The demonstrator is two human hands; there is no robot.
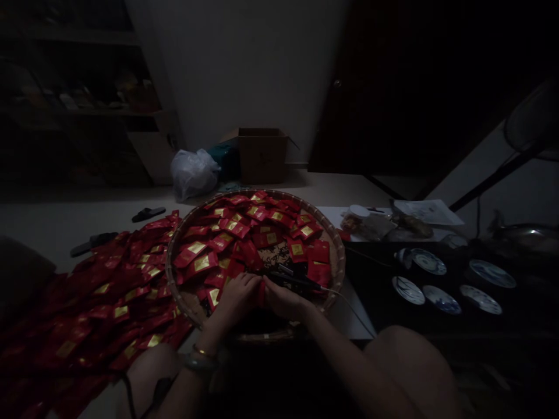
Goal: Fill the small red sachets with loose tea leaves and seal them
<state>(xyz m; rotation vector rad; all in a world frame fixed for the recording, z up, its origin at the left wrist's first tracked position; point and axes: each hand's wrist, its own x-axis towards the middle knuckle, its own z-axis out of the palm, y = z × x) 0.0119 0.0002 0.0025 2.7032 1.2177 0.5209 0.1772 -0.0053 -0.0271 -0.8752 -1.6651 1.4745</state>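
A round woven basket tray (337, 251) holds many red packets with gold labels (197, 262) and some loose dark leaves (274, 254). My left hand (237, 295) and my right hand (283, 300) meet at the tray's near edge, both closed on one red packet (261, 293) held between them. A dark tool with a cord (296, 279) lies in the tray just beyond my right hand. The room is dim.
A large heap of red packets (105, 302) covers the floor at left. Blue-and-white small plates (428, 262) sit on a dark surface at right. A cardboard box (261, 152), a plastic bag (193, 172) and slippers (148, 214) lie farther back.
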